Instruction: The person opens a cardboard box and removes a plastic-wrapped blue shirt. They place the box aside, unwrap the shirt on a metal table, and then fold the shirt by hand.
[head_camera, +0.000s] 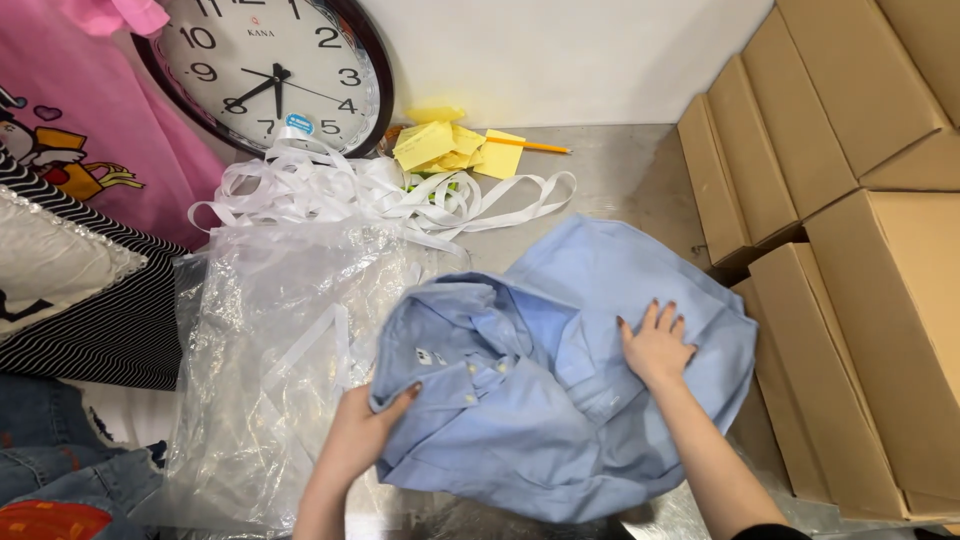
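Note:
A light blue button-up shirt (590, 300) lies crumpled on a grey table (620, 170), collar toward the left. My left hand (360, 435) grips the shirt's left edge near the collar and buttons, thumb on top of the fabric. My right hand (655, 345) rests flat on the middle of the shirt with fingers spread, pressing the cloth down.
A stack of clear plastic bags (270, 340) lies left of the shirt, with a tangle of white ribbon strips (350, 190) behind it. Yellow sticky notes (450, 145), a pencil (535, 146) and a round wall clock (270, 70) sit at the back. Cardboard boxes (860, 250) line the right; folded clothes (80, 250) the left.

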